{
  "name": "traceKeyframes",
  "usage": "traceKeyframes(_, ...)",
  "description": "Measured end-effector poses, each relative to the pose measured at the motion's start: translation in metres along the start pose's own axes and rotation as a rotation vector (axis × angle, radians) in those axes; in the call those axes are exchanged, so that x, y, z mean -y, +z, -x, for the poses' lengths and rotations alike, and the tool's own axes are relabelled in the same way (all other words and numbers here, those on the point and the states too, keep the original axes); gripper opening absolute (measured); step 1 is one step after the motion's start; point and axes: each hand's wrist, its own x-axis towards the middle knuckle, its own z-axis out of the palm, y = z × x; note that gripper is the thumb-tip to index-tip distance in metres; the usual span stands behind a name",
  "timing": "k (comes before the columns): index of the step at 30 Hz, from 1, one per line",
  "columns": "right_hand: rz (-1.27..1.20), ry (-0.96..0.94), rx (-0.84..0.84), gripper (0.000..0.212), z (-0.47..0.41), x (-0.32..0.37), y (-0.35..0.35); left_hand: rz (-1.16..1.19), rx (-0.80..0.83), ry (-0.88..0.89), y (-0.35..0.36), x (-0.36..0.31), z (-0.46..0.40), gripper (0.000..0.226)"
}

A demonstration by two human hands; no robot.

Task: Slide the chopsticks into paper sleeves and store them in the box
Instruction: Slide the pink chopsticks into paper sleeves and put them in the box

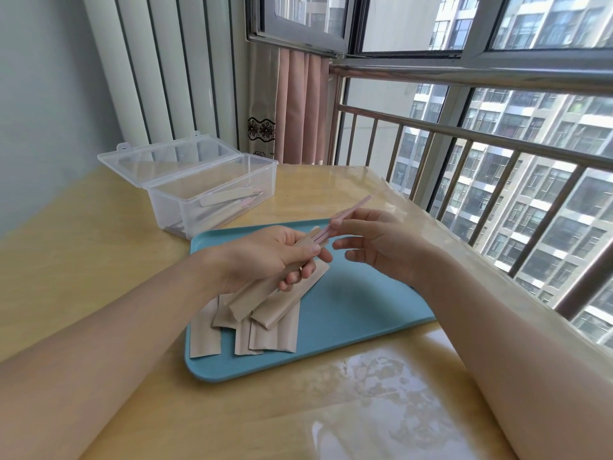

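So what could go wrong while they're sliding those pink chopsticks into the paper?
The pink chopsticks are only partly inside the sleeve held by the left hand; the right hand pinches them lightly, so one could slip or tear the paper. The loose sleeves below might get knocked off the tray.

I can read no text, label, brand, number or sign anywhere before me. The brown paper sleeves (265, 310) on my blue plastic tray (358, 313) are plain and unprinted, the clear plastic box (212, 194) carries no sticker, and the pink curtain (292, 104) shows only a dark floral lace pattern.
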Motion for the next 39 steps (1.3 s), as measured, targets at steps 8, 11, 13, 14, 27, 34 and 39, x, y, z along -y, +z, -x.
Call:
traceKeyframes(8, 0.082, -0.280, -0.249, 0.029, -0.004, 0.003, -0.002, 0.010, -0.020, -0.001, -0.004, 0.000, 0.000, 0.030)
traceKeyframes(11, 0.143, -0.254, -0.173, 0.029, -0.004, -0.001, 0.004, 0.012, -0.021, 0.005, -0.005, 0.001, 0.000, 0.030)
traceKeyframes(13, 0.169, -0.240, -0.121, 0.030, -0.004, -0.003, 0.007, 0.016, -0.024, 0.010, -0.006, 0.002, -0.001, 0.030)
traceKeyframes(14, 0.176, -0.237, -0.096, 0.030, -0.003, -0.004, 0.008, 0.019, -0.025, 0.010, -0.006, 0.002, -0.001, 0.029)
traceKeyframes(27, 0.187, -0.172, 0.094, 0.034, 0.000, -0.009, 0.016, 0.095, -0.026, 0.022, -0.008, 0.003, -0.004, 0.027)
traceKeyframes(34, 0.319, -0.218, 0.082, 0.033, 0.003, -0.009, 0.027, 0.085, -0.023, 0.055, -0.009, 0.003, -0.004, 0.025)
traceKeyframes(39, 0.340, -0.300, -0.034, 0.019, 0.002, -0.009, 0.033, 0.054, -0.010, 0.069, -0.009, 0.000, -0.002, 0.019)
